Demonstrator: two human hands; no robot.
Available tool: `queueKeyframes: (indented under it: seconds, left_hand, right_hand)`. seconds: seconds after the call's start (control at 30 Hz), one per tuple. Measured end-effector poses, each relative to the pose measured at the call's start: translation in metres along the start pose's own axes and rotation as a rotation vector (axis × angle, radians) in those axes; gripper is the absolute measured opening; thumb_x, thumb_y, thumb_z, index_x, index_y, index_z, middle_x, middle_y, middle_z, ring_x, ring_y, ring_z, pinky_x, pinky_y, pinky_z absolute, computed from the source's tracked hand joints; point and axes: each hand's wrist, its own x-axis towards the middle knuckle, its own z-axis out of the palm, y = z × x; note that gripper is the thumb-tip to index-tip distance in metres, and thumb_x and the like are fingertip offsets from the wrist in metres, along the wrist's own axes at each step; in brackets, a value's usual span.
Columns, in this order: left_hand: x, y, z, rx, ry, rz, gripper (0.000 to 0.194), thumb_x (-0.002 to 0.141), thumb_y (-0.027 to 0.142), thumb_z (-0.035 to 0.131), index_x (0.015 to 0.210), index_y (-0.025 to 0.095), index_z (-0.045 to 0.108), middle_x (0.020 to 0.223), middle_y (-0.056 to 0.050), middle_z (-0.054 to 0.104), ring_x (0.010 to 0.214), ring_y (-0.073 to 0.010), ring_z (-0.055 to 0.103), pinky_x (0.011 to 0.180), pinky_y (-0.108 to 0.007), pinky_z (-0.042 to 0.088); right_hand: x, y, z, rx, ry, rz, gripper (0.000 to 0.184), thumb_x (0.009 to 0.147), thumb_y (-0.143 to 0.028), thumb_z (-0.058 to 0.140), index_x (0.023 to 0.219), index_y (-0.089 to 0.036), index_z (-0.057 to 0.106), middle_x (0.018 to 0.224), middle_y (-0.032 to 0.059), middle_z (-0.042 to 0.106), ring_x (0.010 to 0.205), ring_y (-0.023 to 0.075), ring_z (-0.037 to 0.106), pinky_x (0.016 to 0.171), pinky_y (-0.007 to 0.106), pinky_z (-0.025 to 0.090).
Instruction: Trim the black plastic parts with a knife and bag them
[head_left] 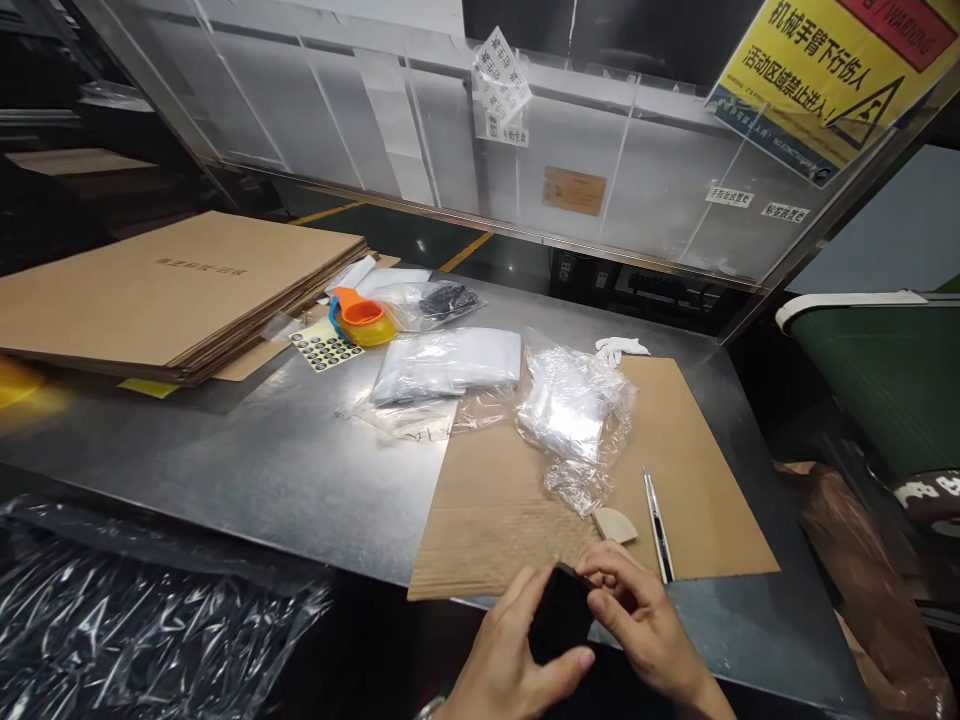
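A small black box-like object (559, 615) is held near the table's front edge. My left hand (514, 645) wraps round its left side, thumb across the lower front. The fingers and thumb of my right hand (637, 615) pinch its upper right edge. What exactly the object is, I cannot make out. Just beyond my hands, a beige quarter-round piece (615, 526) and a utility knife (657, 525) lie on a flat cardboard sheet (697, 480). Crumpled clear plastic bags (574, 400) rest on the sheet's far part.
Flat cardboard boxes (172, 290) are stacked at the left. Behind the cardboard sheet are a packet of plastic sleeves (450, 365), a yellow-orange tape dispenser (365, 320), a sticker sheet (325, 345) and white gloves (621, 348). A green conveyor belt (892, 380) runs at the right.
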Motion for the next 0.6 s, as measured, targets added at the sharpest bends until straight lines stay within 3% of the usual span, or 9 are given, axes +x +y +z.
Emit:
queueKeyframes:
  seconds: [0.1, 0.17, 0.33, 0.47, 0.6]
  left_hand:
    - [-0.005, -0.006, 0.007, -0.055, 0.100, 0.006, 0.060, 0.058, 0.024, 0.077, 0.115, 0.019, 0.061, 0.102, -0.012, 0.060, 0.099, -0.0331, 0.051, 0.093, -0.041, 0.036]
    - [-0.007, -0.006, 0.010, -0.059, 0.103, 0.009, 0.060, 0.057, 0.024, 0.077, 0.115, 0.020, 0.062, 0.103, -0.012, 0.059, 0.099, -0.0330, 0.051, 0.093, -0.041, 0.036]
    - [-0.007, 0.001, 0.013, -0.019, 0.126, 0.003, 0.058, 0.056, 0.024, 0.078, 0.112, 0.019, 0.063, 0.099, -0.012, 0.060, 0.092, -0.0317, 0.054, 0.088, -0.040, 0.040]
    - [-0.005, 0.000, 0.015, -0.079, 0.171, 0.009, 0.059, 0.055, 0.023, 0.078, 0.112, 0.019, 0.064, 0.099, -0.013, 0.059, 0.096, -0.0336, 0.053, 0.094, -0.042, 0.037]
    - [-0.003, -0.002, 0.013, -0.075, 0.105, -0.044, 0.060, 0.058, 0.027, 0.077, 0.115, 0.020, 0.061, 0.109, -0.013, 0.058, 0.107, -0.0343, 0.050, 0.101, -0.043, 0.032]
  right_hand:
    - [-0.001, 0.000, -0.005, 0.051, -0.047, 0.014, 0.019, 0.086, -0.035, 0.052, 0.096, -0.022, 0.061, 0.093, 0.0039, 0.052, 0.067, 0.0106, 0.050, 0.061, 0.024, 0.043]
    - [-0.001, 0.001, -0.007, 0.084, -0.058, 0.012, 0.019, 0.085, -0.036, 0.053, 0.093, -0.021, 0.061, 0.094, 0.0046, 0.053, 0.066, 0.0104, 0.050, 0.061, 0.024, 0.043]
    - [-0.002, 0.003, -0.006, 0.152, -0.024, 0.033, 0.017, 0.083, -0.036, 0.056, 0.080, -0.020, 0.059, 0.094, 0.0053, 0.055, 0.077, 0.0144, 0.054, 0.063, 0.025, 0.044]
    - [-0.003, 0.003, -0.005, 0.122, -0.013, 0.025, 0.019, 0.085, -0.036, 0.054, 0.093, -0.021, 0.061, 0.097, 0.0063, 0.055, 0.077, 0.0143, 0.053, 0.064, 0.026, 0.045]
    - [-0.002, 0.005, -0.006, 0.118, -0.002, 0.032, 0.014, 0.085, -0.033, 0.054, 0.085, -0.020, 0.060, 0.095, 0.0047, 0.056, 0.072, 0.0121, 0.053, 0.062, 0.024, 0.043]
